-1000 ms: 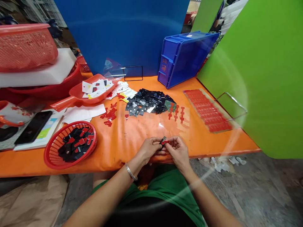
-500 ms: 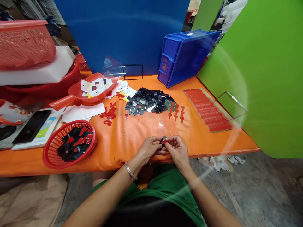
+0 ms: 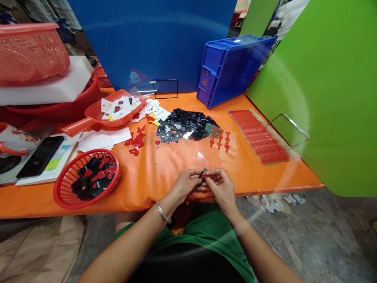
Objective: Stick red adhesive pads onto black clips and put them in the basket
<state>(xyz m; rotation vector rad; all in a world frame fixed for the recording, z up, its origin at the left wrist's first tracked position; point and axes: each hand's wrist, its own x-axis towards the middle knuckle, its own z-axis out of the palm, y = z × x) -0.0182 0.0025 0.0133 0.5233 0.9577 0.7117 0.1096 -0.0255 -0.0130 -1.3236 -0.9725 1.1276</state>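
Near the table's front edge, my left hand [image 3: 187, 184] pinches a small black piece [image 3: 202, 181]. Close against it on the right, my right hand [image 3: 220, 184] has its fingers closed on a small red piece [image 3: 206, 176], which lies over the black one. Beyond my hands is a pile of black pieces [image 3: 188, 125]. A clear sheet [image 3: 232, 155] with red T-shaped pieces [image 3: 219, 138] lies right of the pile's front. Loose red pieces [image 3: 136, 142] are scattered to the left. A red basket [image 3: 60, 192] at the left holds black and red pieces.
A red scoop [image 3: 118, 122] with white cards stands behind the papers [image 3: 103, 138]. A phone [image 3: 40, 157] lies at the left. A blue crate [image 3: 238, 74] stands at the back, a red sheet [image 3: 259, 137] lies at the right, and blue and green panels [image 3: 324, 98] border the table.
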